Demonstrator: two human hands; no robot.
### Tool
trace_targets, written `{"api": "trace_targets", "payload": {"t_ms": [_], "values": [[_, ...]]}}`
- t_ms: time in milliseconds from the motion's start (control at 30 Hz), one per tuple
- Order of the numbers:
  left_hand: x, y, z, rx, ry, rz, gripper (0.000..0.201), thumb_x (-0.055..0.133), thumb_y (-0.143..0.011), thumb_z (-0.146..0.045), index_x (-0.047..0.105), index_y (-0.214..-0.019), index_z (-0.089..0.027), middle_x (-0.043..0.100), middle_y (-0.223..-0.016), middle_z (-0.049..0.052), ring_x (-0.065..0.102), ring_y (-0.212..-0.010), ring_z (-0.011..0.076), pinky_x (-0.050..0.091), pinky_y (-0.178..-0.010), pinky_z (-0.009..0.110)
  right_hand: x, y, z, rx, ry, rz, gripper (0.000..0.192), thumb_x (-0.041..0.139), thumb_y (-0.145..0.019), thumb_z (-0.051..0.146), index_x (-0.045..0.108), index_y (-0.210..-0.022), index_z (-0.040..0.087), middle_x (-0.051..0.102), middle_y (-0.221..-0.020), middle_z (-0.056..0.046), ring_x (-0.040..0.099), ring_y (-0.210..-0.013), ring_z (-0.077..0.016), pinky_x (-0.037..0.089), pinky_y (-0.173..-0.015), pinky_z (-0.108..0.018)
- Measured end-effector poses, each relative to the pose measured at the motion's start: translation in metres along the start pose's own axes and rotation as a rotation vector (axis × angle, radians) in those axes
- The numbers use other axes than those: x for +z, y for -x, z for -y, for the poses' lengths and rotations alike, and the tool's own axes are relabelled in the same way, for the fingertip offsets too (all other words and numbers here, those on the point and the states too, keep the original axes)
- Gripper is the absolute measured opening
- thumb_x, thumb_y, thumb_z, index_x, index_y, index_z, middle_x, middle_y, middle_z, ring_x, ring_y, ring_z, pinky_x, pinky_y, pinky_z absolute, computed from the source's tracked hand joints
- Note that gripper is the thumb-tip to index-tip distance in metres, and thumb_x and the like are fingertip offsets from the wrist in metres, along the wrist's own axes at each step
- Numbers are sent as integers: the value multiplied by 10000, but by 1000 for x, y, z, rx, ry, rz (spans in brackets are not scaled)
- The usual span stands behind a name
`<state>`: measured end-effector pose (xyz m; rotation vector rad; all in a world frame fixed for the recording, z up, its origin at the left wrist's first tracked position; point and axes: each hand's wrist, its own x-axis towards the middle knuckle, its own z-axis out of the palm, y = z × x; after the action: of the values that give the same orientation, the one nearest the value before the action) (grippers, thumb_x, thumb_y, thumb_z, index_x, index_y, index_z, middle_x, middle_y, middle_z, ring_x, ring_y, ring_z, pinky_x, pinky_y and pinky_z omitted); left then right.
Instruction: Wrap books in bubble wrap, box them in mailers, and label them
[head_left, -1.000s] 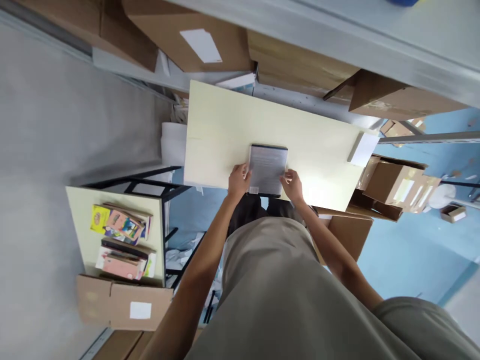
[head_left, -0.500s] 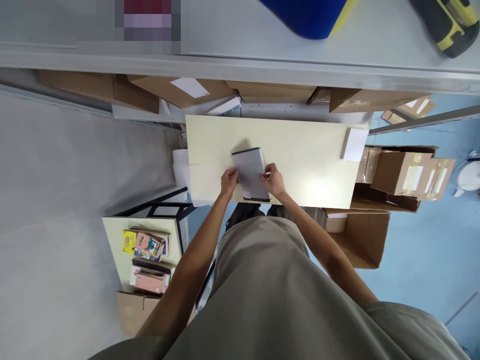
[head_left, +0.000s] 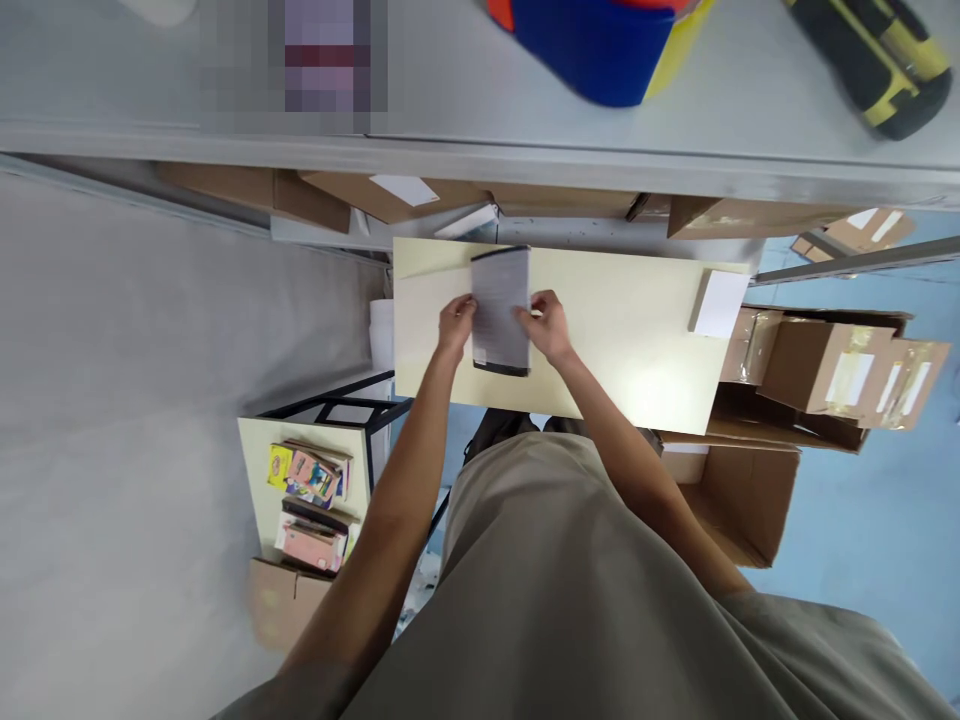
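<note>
Between my hands is a flat grey book-like thing (head_left: 501, 310) with dark bands at its far and near ends. It is held above the pale tabletop (head_left: 615, 330). My left hand (head_left: 456, 325) pinches its left edge, fingers closed. My right hand (head_left: 546, 325) grips its right edge, with the thumb lying over the top face. Fine lines show faintly on that face, too blurred to read. At the table's left lies a pale sheet (head_left: 431, 320), partly behind my left hand.
A white stack (head_left: 721, 303) lies at the table's right end. Cardboard boxes (head_left: 814, 365) stand to the right, and an open box (head_left: 742, 500) below them. A side table (head_left: 259, 480) at left bears books (head_left: 311, 475). Overhead, a shelf (head_left: 450, 150) carries a yellow-black cutter (head_left: 877, 65).
The grey book-like thing has moved away from my body and turned from slanted to nearly straight. Both hands moved with it, still on its edges. The camera view has shifted slightly.
</note>
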<state>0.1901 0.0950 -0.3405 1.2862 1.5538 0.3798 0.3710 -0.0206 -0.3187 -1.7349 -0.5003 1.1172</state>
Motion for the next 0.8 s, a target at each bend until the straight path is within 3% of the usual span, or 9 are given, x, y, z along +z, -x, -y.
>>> {"api": "trace_targets", "payload": {"t_ms": [100, 233, 333, 433, 533, 633, 700, 800], "values": [[44, 25, -2, -117, 30, 74, 352, 789, -912, -342, 809, -1227, -187, 835, -1174, 126, 770, -1086, 267, 632, -1007, 419, -61, 7, -28, 68, -70, -22, 488, 780, -715, 591, 478, -972, 308, 648, -966, -7, 683, -923, -229, 577, -801, -378], [91, 62, -1, -142, 13, 187, 365, 813, -918, -277, 803, -1268, -177, 827, -1234, 140, 792, -1044, 262, 653, -971, 415, -127, 23, -56, 228, -28, -61, 526, 833, -688, 610, 494, -944, 299, 694, -936, -19, 687, -889, -230, 587, -773, -381], [111, 81, -4, -158, -36, 267, 417, 832, -904, -232, 788, -1314, -172, 823, -1275, 142, 802, -1091, 268, 665, -981, 412, -152, 34, -65, 299, 93, -137, 460, 837, -751, 569, 517, -930, 292, 725, -914, -23, 705, -899, -240, 621, -813, -399], [116, 90, -16, -144, -96, 288, 387, 840, -880, -192, 786, -1263, -166, 826, -1242, 136, 807, -1120, 276, 671, -1005, 421, -162, 44, -58, 288, 173, -202, 381, 858, -776, 470, 555, -911, 282, 738, -913, -25, 731, -897, -256, 648, -881, -442], [112, 92, -40, -103, -127, 298, 315, 870, -865, -216, 786, -1165, -172, 837, -1115, 124, 818, -1096, 310, 684, -994, 475, -167, 57, -25, 179, 251, -283, 304, 836, -839, 431, 626, -978, 260, 773, -1088, -106, 784, -977, -299, 672, -926, -485], [111, 92, -81, -14, -133, 287, 361, 930, -829, -239, 788, -1159, -200, 849, -1182, 141, 809, -1205, 355, 669, -1063, 522, -180, 70, 35, -117, 307, -373, 293, 718, -996, 503, 692, -1135, 246, 769, -1261, -187, 791, -1098, -350, 696, -924, -519], [117, 94, -120, 118, -83, 343, 371, 917, -859, -240, 796, -1208, -210, 836, -1328, 162, 794, -1289, 355, 647, -1129, 511, -194, 73, 88, -391, 361, -431, 320, 637, -1088, 533, 712, -1242, 264, 771, -1291, -172, 771, -1177, -360, 670, -1026, -550], [133, 105, -197, 458, 63, 505, 360, 812, -999, -311, 789, -1348, -224, 802, -1464, 159, 774, -1361, 322, 626, -1188, 482, -221, 57, 171, -712, 482, -528, 315, 579, -1142, 477, 700, -1350, 274, 760, -1332, -154, 717, -1305, -363, 591, -1154, -571]]}}
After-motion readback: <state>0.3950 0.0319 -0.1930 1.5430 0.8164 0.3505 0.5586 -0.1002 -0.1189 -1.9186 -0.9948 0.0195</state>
